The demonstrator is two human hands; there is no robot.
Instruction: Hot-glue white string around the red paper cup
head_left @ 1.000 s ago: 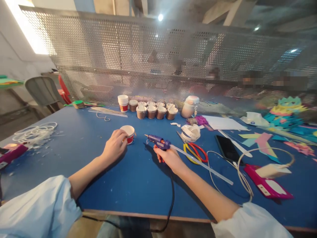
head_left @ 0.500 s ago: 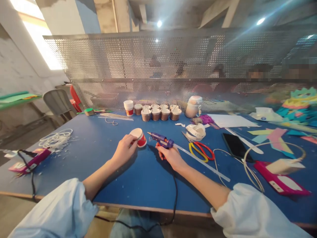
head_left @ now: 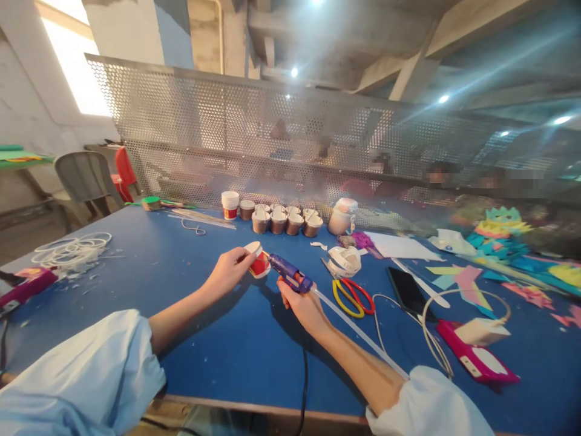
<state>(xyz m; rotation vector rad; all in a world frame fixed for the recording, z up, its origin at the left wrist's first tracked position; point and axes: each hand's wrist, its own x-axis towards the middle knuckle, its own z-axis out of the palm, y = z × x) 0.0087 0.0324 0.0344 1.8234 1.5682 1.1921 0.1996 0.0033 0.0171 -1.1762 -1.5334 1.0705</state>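
Note:
My left hand [head_left: 229, 269] grips a small red-and-white paper cup [head_left: 258, 260], lifted off the blue table [head_left: 236, 339] and tilted on its side. My right hand [head_left: 301, 301] is wrapped round the handle of a purple glue gun [head_left: 288, 274]. The gun's nozzle touches the side of the cup. A clear glue stick [head_left: 358, 330] runs out of the back of the gun, and a black cord hangs from it over the table's front edge.
Behind stand a stack of cups [head_left: 229, 203], several brown filled cups [head_left: 281, 220] and a jar [head_left: 342, 216]. To the right lie tape [head_left: 345, 259], scissors [head_left: 353, 296], a phone [head_left: 407, 289], a pink case [head_left: 476, 356] and coloured paper. A perforated metal screen [head_left: 290, 139] backs the table.
My left hand has lifted the cup from the table and tipped it towards the gun. My right hand has brought the gun's nozzle up to the cup.

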